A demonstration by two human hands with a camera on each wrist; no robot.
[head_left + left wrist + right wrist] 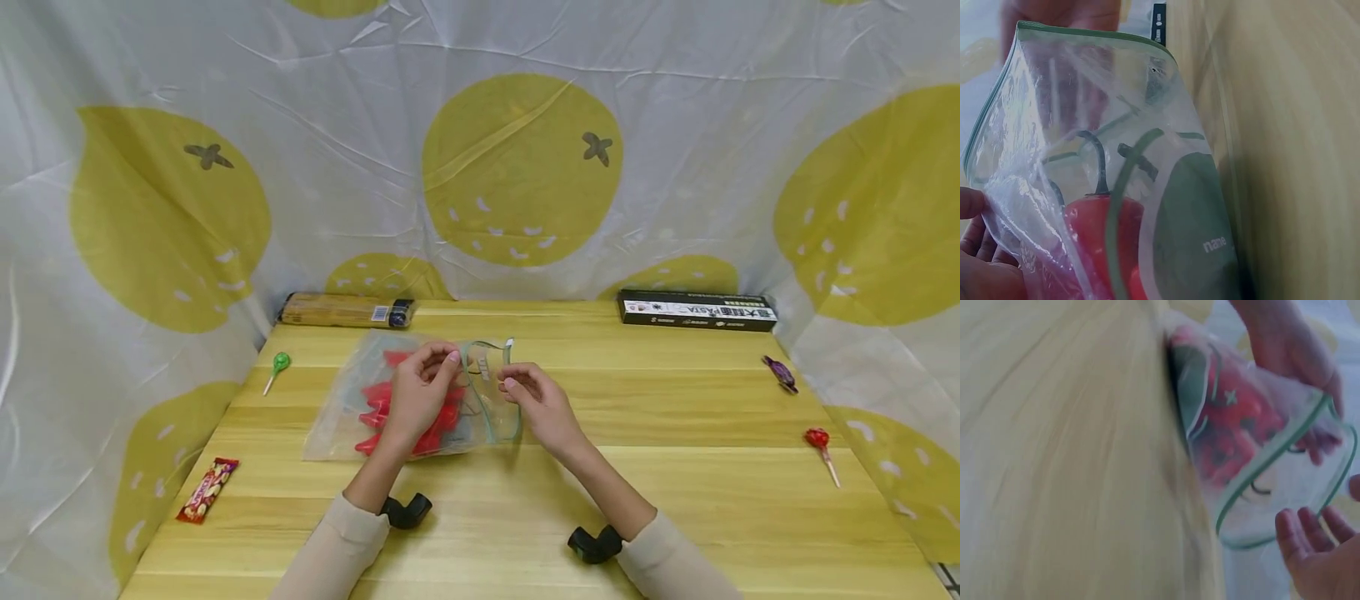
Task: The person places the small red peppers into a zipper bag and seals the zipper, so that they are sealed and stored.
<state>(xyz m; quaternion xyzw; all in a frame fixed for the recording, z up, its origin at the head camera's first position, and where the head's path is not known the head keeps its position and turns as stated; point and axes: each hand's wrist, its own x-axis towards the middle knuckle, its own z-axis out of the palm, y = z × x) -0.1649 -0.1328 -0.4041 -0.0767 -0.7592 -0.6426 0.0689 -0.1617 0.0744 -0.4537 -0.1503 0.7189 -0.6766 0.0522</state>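
A clear zip bag [337, 429] with a green-edged mouth lies on the table, its mouth toward the right. Several red peppers [442, 421] are inside; dark curved stems show on the red pepper [1094, 231] in the left wrist view. My left hand [416, 396] pinches the bag's film near the mouth, between thumb and fingers. Just right of the gaping mouth is my right hand [543, 408], its fingers loosely bent. In the right wrist view the right hand [1325, 559] holds nothing, fingers beside the green rim; whether they touch it I cannot tell.
At the back stand a pasta pack [337, 310] and a black pasta box [697, 311]. A green lollipop [281, 363] and a red-wrapped snack bar [207, 490] lie left. On the right are a purple-wrapped candy [781, 374] and a red lollipop [817, 439]. A patterned curtain [337, 158] surrounds the table.
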